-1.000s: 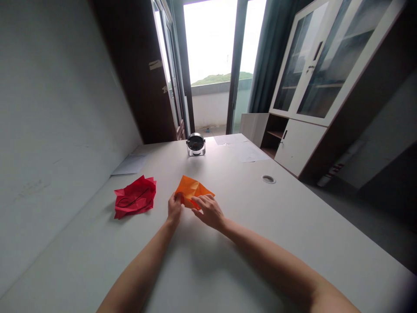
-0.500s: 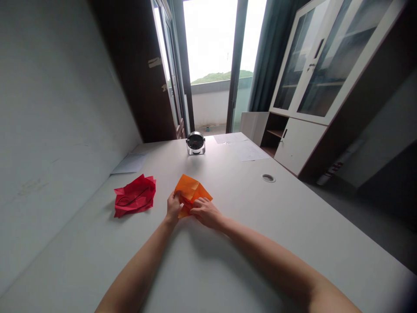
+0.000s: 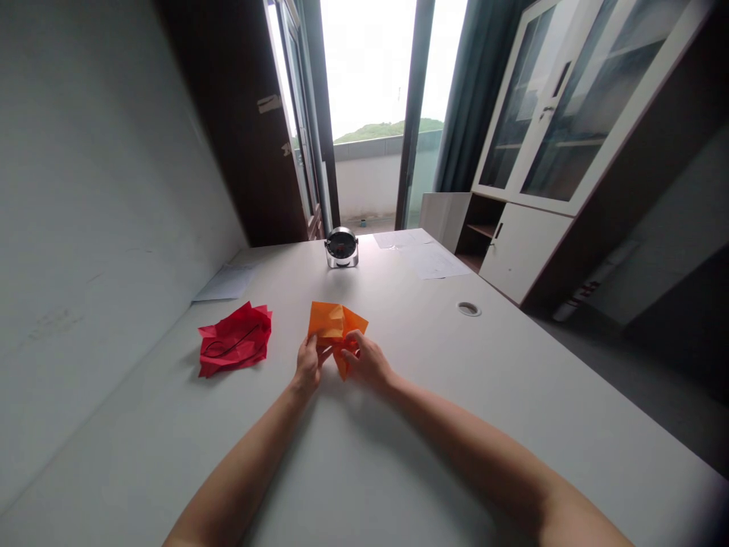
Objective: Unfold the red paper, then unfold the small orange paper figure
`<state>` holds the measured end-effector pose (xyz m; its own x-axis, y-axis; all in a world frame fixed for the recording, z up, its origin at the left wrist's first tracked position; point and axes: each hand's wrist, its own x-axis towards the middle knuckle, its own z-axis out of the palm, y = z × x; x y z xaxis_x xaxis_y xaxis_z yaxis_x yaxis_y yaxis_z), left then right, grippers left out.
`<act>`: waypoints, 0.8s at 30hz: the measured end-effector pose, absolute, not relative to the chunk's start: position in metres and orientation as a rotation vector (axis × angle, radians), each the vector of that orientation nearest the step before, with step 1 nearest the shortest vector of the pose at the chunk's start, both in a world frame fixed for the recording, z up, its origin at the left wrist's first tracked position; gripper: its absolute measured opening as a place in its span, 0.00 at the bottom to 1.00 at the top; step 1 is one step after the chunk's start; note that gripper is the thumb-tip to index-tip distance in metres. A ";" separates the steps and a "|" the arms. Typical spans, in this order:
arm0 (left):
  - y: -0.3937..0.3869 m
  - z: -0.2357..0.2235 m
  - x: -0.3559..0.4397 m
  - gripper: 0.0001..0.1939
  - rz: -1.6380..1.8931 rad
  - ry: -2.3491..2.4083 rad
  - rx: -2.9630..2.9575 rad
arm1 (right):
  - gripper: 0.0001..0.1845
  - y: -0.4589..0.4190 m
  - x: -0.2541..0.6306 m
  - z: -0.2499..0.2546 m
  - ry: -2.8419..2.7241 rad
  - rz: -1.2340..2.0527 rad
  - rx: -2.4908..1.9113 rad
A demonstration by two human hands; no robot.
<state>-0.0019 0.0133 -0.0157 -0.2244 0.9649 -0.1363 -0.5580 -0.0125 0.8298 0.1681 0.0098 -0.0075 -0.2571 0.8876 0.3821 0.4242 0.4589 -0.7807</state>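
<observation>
A creased sheet of orange paper (image 3: pixel 333 323) is lifted off the white table (image 3: pixel 433 395) at its near edge, partly folded. My left hand (image 3: pixel 307 366) pinches its left near edge. Gripping the right near part is my right hand (image 3: pixel 367 361), fingers curled around the paper. To the left lies a crumpled red paper (image 3: pixel 235 348) with a dark curved line on it, apart from both hands.
A small round silver and black device (image 3: pixel 342 248) stands at the far middle of the table. White sheets (image 3: pixel 424 258) lie at the far right and another sheet (image 3: pixel 225 285) at the far left. A cable hole (image 3: pixel 468 308) is at right. Cabinets stand beyond the right edge.
The orange paper went from lying flat on the table to being raised and folded between both hands. My right hand went from lying on top of it to gripping it.
</observation>
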 end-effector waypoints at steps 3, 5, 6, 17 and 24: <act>0.013 -0.016 -0.001 0.19 1.586 0.960 0.613 | 0.13 0.017 0.168 -0.013 -1.725 0.924 -1.106; 0.012 -0.017 0.000 0.21 1.576 0.949 0.635 | 0.12 0.020 0.168 -0.015 -1.706 1.004 -1.088; 0.012 -0.016 0.000 0.22 1.571 0.939 0.644 | 0.12 0.021 0.168 -0.015 -1.714 1.025 -1.075; 0.001 -0.004 0.007 0.25 1.464 0.784 0.765 | 0.08 0.005 0.163 0.003 -1.940 0.908 -0.750; 0.000 0.009 0.007 0.24 1.498 0.835 0.740 | 0.10 0.022 0.169 -0.014 -1.719 0.832 -0.985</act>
<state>0.0072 0.0002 0.0088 -0.0899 0.9958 -0.0167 -0.5374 -0.0344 0.8426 0.1689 0.0222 -0.0135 -0.2212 0.8913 0.3959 0.2423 0.4435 -0.8629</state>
